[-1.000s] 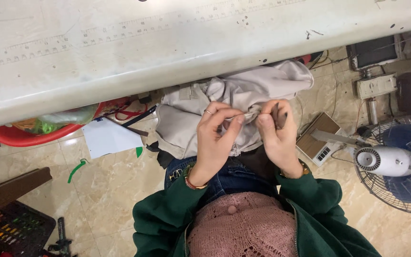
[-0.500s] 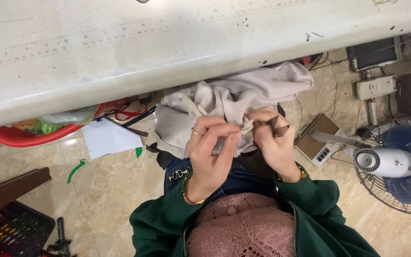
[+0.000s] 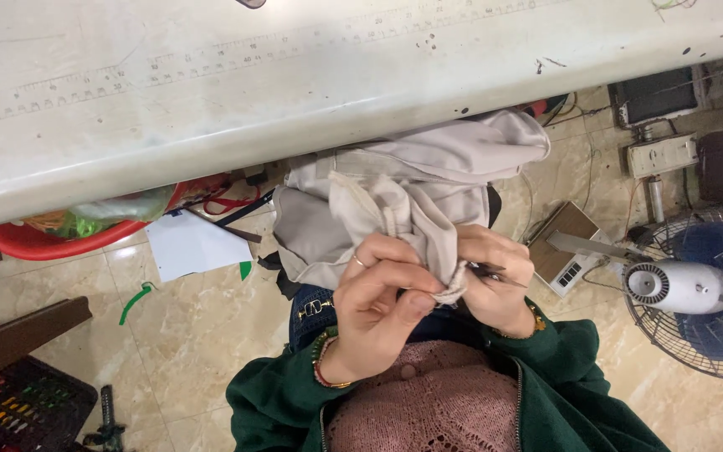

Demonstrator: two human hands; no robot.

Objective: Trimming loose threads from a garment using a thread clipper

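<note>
Nearest the camera, above the lap, the left hand [image 3: 378,293] has its fingers curled shut, pinching a bunched edge of the soft pale-grey fabric garment [image 3: 403,197]. Just beside it, the right hand [image 3: 495,280] is closed around a small dark metal tool [image 3: 489,271] (probably thread snips; too small to be sure) and touches the same edge. The one garment looks light, limp and easily crumpled, best gripped at a seam or hem. Beyond it runs one long white worktable [image 3: 211,109]. Under the table sit one red plastic basin [image 3: 52,241] and one white paper sheet [image 3: 190,244]; right of the garment, one blue-bladed floor fan [image 3: 696,289].
</note>
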